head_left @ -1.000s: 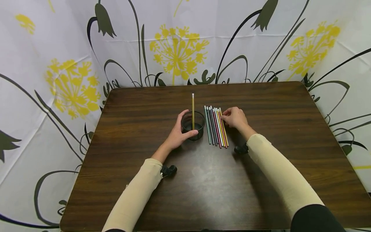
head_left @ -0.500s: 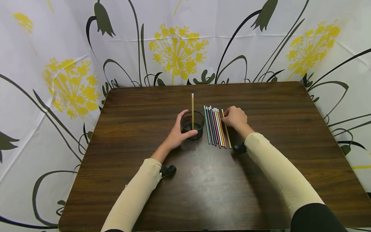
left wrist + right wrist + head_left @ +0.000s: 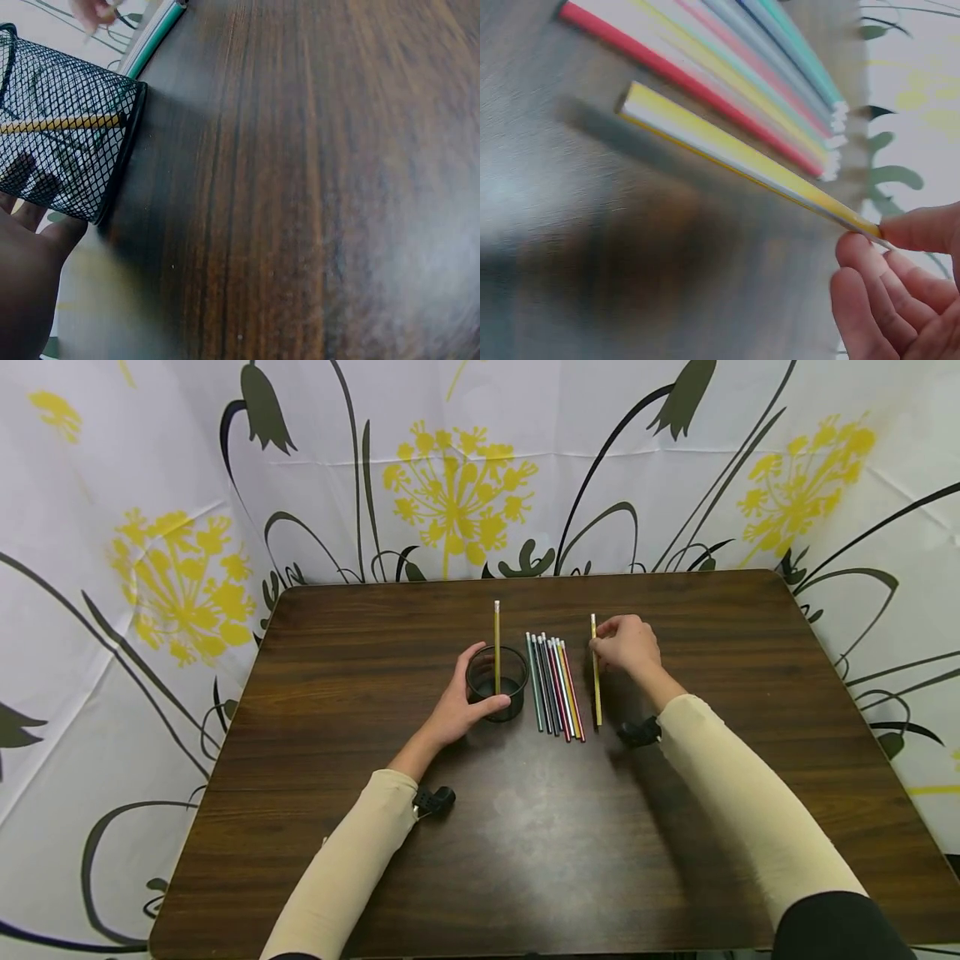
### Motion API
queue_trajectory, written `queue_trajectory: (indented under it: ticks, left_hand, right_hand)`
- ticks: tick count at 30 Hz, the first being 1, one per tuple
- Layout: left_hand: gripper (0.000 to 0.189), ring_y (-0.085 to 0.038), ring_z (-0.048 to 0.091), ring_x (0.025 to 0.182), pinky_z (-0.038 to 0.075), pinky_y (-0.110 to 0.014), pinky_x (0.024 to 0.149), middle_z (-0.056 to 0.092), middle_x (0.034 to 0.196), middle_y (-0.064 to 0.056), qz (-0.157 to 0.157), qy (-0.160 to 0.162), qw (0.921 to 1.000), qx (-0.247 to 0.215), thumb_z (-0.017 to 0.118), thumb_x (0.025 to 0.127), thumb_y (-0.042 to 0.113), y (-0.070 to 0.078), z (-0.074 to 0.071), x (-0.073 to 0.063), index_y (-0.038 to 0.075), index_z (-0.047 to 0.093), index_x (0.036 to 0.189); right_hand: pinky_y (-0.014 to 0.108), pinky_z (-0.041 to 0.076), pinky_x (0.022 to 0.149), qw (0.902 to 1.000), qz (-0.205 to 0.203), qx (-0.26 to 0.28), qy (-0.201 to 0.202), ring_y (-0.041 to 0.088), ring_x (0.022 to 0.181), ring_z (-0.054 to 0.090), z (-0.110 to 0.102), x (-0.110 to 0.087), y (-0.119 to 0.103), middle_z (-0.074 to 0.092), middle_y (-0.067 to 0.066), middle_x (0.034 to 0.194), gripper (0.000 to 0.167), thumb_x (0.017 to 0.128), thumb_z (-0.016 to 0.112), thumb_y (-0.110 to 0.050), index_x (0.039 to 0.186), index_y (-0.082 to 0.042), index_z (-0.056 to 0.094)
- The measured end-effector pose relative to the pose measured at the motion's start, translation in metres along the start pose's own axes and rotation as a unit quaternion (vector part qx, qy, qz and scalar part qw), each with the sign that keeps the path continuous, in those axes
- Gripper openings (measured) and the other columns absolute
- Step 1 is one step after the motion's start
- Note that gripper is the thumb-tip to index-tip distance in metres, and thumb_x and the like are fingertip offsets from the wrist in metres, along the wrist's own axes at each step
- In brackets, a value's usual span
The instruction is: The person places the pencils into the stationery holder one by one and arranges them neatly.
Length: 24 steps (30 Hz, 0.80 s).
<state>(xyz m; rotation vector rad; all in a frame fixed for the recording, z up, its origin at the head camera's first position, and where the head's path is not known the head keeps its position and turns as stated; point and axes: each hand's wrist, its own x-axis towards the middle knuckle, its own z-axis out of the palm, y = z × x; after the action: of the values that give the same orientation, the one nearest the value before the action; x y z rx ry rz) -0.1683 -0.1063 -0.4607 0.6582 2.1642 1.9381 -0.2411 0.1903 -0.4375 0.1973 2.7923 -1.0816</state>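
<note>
My left hand (image 3: 456,706) grips the side of a black mesh pencil cup (image 3: 517,703), thumb and fingers spread around it. One gold-yellow pencil (image 3: 497,631) stands upright inside; through the mesh (image 3: 71,169) in the left wrist view its lower end shows near the base. My right hand (image 3: 632,647) pinches another yellow pencil (image 3: 597,697) near its eraser end between thumb and fingertips. In the right wrist view this pencil (image 3: 727,154) is lifted off the table, its shadow beneath it. Between the hands lies a row of several coloured pencils (image 3: 553,689), white erasers pointing away from me.
Everything is on a dark wood-grain table (image 3: 360,652). A white fabric backdrop (image 3: 465,410) with yellow and grey-green plant prints hangs behind the table's far edge. Black wrist cameras (image 3: 435,802) sit on both forearms, low over the surface.
My right hand has drawn the yellow pencil rightward from the end of the row, then lifted it and moved it right and away from me. The left hand and cup have stayed in place.
</note>
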Motion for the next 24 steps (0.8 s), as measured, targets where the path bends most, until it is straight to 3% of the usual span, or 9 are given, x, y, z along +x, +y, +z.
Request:
queue_trajectory:
  ticks: [5,9,15,17,19,21,24]
  left_hand:
    - [0.084,-0.046,0.026,0.138,0.022,-0.062,0.109,0.031,0.149,-0.025,0.005,-0.003,1.0000,0.007,0.069,0.089,0.001,0.000,0.001,0.001,0.006,0.015,0.153]
    - [0.084,-0.046,0.026,0.138,0.023,-0.062,0.109,0.031,0.149,-0.025,0.007,-0.002,1.0000,0.004,0.069,0.089,0.003,-0.001,0.001,0.002,0.006,0.015,0.153]
    - [0.083,-0.046,0.026,0.138,0.022,-0.063,0.109,0.032,0.148,-0.025,0.008,-0.003,1.0000,0.002,0.069,0.088,0.001,0.000,0.000,0.001,0.005,0.016,0.152]
    - [0.083,-0.045,0.027,0.138,0.022,-0.062,0.109,0.032,0.149,-0.025,0.006,-0.002,1.0000,0.003,0.069,0.088,0.001,0.000,0.000,0.001,0.006,0.016,0.152]
    - [0.083,-0.044,0.028,0.138,0.021,-0.062,0.109,0.033,0.148,-0.024,0.007,0.000,1.0000,0.002,0.069,0.088,0.001,-0.001,0.000,0.001,0.006,0.017,0.152]
    - [0.083,-0.043,0.028,0.138,0.022,-0.062,0.110,0.033,0.148,-0.024,0.008,0.002,1.0000,0.002,0.069,0.088,0.001,-0.001,0.000,0.001,0.006,0.016,0.153]
    - [0.083,-0.043,0.029,0.138,0.021,-0.062,0.109,0.033,0.148,-0.024,0.012,0.001,0.9999,-0.003,0.069,0.088,0.000,-0.002,0.000,0.002,0.006,0.016,0.152]
  right_hand:
    - [0.027,0.053,0.053,0.9939,-0.050,0.082,0.054,0.023,0.067,0.069,-0.019,-0.007,-0.017,0.072,0.013,0.092,0.025,0.092,0.067,-0.021,0.111,-0.005,0.068]
    - [0.024,0.053,0.053,0.9795,-0.094,0.152,0.093,0.016,0.066,0.068,-0.031,-0.016,-0.036,0.072,0.011,0.091,0.029,0.092,0.067,-0.021,0.116,-0.005,0.068]
    - [0.021,0.052,0.053,0.9373,-0.193,0.253,0.142,0.007,0.062,0.065,-0.037,-0.037,-0.069,0.070,0.009,0.089,0.029,0.091,0.067,-0.014,0.117,-0.001,0.067]
    - [0.021,0.051,0.053,0.9203,-0.229,0.284,0.143,0.008,0.062,0.066,-0.034,-0.043,-0.079,0.069,0.013,0.089,0.027,0.091,0.067,-0.011,0.115,0.002,0.066]
    - [0.022,0.052,0.053,0.9103,-0.256,0.295,0.137,0.010,0.063,0.067,-0.030,-0.049,-0.088,0.069,0.015,0.090,0.025,0.091,0.068,-0.009,0.113,0.002,0.066]
    - [0.023,0.051,0.054,0.9076,-0.277,0.288,0.130,0.011,0.064,0.066,-0.022,-0.055,-0.094,0.069,0.013,0.090,0.022,0.091,0.068,-0.008,0.110,0.001,0.066]
    - [0.024,0.051,0.059,0.9124,-0.299,0.250,0.126,0.011,0.067,0.066,-0.010,-0.062,-0.099,0.070,0.008,0.091,0.020,0.091,0.069,-0.009,0.109,-0.002,0.066]
